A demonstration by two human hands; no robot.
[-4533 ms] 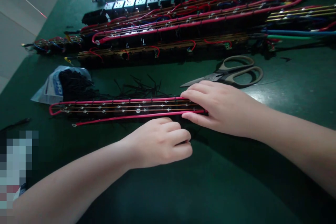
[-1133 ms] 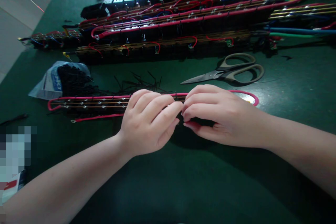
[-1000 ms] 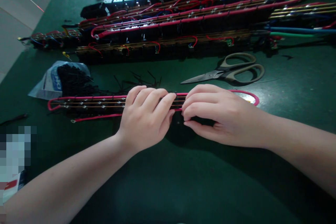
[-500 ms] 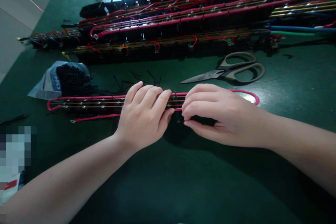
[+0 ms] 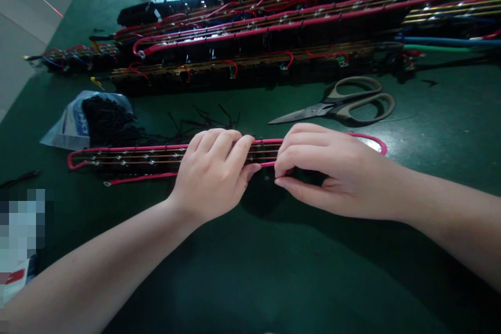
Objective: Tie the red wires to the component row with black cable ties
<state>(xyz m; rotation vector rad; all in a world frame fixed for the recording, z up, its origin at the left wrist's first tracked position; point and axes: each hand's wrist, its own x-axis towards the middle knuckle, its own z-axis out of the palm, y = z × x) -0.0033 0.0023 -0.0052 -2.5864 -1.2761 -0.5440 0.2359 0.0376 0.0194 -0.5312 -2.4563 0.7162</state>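
A long black socket strip [image 5: 135, 157] lies across the bench in front of me, its metal bars and solder joints facing up. A red cable [image 5: 378, 142] runs along both its long sides and loops at the ends; black cable ties hold it on. My left hand [image 5: 213, 175] is closed over the strip's middle, thumb on the near side. Just to its right, my right hand [image 5: 332, 169] pinches with thumb and fingertips at the strip's near edge. What sits between those fingertips is hidden. The red cable's ring-terminal end lies at the near left.
Behind the strip lie scissors [image 5: 319, 109], several loose cable ties [image 5: 207, 116] and a plastic bag [image 5: 70, 120] spilling black cable ties [image 5: 107, 115]. Farther back, several wired socket strips [image 5: 274, 31] stretch across the green bench [image 5: 254, 271].
The left hand's fingers have curled down tighter over the strip. The strip's left end has shifted slightly left and toward me. My right hand has moved a little right, still pinched.
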